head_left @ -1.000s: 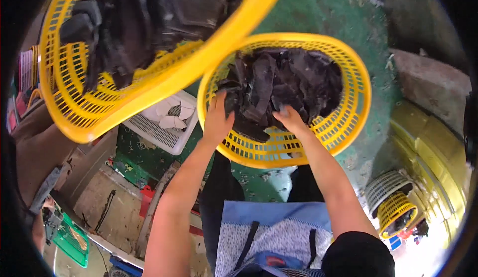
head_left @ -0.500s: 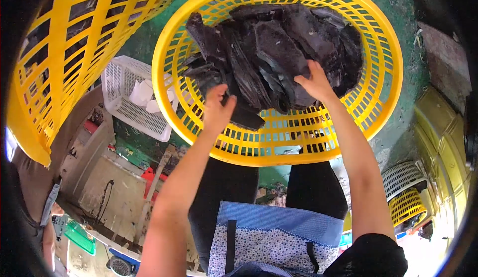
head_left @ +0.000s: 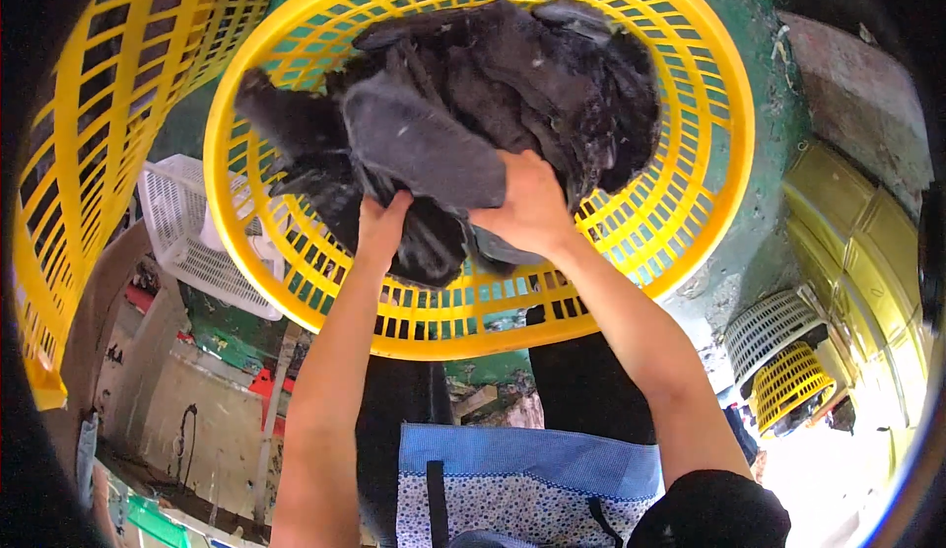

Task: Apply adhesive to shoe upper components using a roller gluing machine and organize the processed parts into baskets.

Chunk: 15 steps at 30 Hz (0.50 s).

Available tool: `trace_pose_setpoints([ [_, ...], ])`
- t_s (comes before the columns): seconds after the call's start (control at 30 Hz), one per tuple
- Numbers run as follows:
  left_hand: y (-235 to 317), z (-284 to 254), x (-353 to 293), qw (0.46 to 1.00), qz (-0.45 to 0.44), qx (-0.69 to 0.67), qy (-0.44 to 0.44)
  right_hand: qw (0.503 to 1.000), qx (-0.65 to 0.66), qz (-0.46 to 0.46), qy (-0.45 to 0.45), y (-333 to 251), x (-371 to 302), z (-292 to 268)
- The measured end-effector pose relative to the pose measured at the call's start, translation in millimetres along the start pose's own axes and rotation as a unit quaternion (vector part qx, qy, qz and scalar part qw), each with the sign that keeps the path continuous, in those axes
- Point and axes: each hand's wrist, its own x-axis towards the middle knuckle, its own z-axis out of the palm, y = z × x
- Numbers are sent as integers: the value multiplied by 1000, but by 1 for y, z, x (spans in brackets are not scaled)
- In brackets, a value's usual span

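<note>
Your left hand [head_left: 379, 228] and right hand [head_left: 527, 203] both grip the dark cloth pile [head_left: 473, 124] inside the yellow basket [head_left: 690, 203].

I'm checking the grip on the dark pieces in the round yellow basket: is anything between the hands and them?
Nothing visible. The left hand and the right hand both lie directly on the pile of dark pieces inside the yellow basket, fingers pressed into it. The basket rim lies below the wrists, not across the hands.
</note>
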Motion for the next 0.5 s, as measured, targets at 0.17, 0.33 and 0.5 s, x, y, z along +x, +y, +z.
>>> trace_pose_setpoints([
  [0.17, 90, 70, -69, 964, 130, 231, 5, 935, 248, 225, -114, 80, 15, -113],
  [0.33, 101, 182, -52, 954, 194, 222, 54, 945, 257, 199, -43, 146, 40, -98],
  [0.5, 105, 192, -49, 995, 103, -4, 15, 866, 446, 224, -22, 137, 22, -103],
])
